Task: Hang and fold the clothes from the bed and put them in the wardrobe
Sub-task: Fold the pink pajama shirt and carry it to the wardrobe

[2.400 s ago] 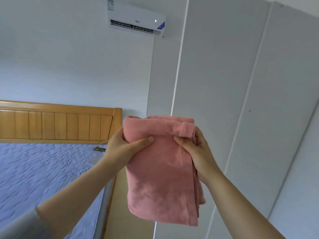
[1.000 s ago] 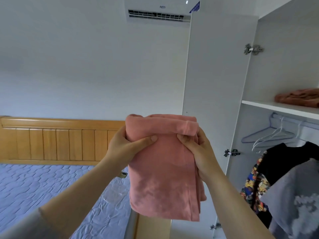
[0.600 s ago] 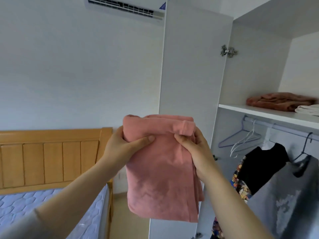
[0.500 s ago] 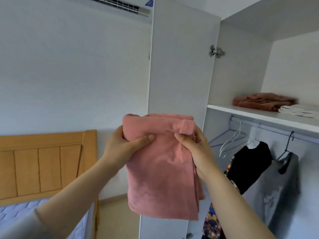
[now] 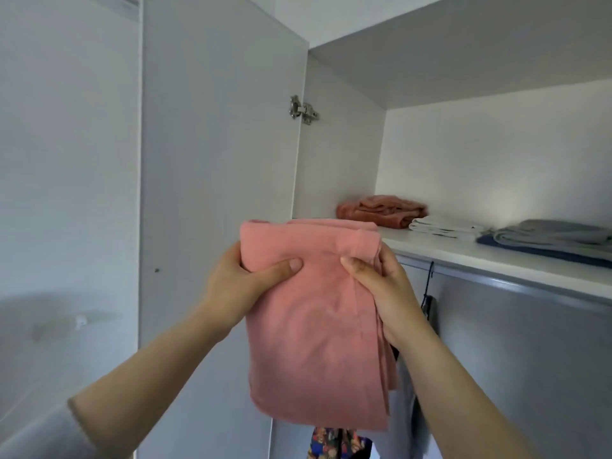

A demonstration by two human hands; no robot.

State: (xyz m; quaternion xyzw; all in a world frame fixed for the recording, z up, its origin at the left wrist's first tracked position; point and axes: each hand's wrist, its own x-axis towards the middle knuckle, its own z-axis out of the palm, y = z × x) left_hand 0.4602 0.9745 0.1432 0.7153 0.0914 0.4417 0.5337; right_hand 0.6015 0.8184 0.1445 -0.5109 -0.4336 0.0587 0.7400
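An open white wardrobe (image 5: 331, 144) is filling the view, its shelf (image 5: 463, 256) carrying folded clothes (image 5: 381, 210). In front of it, the left hand (image 5: 245, 286) and right hand (image 5: 387, 289) are each keeping a clamped grip on the folded pink garment (image 5: 314, 326).

- the folded cloth (image 5: 314, 329) hangs between the two hands, its top edge pinched on either side.
- the left hand (image 5: 238, 286) grips the cloth's upper left corner; the right hand (image 5: 387, 293) grips the upper right.
- left of and behind the grip stands the open wardrobe door (image 5: 218, 193), with its hinge (image 5: 303, 110) above the grip.
- behind and to the right of the grip runs the wardrobe shelf (image 5: 496, 263).
- on that shelf, just behind the cloth's top, lies a crumpled garment (image 5: 381, 210); to its right a folded stack (image 5: 443, 226); further right another folded pile (image 5: 549, 240).
- below the grip, under the cloth's lower edge, a patterned garment (image 5: 334, 447) hangs.
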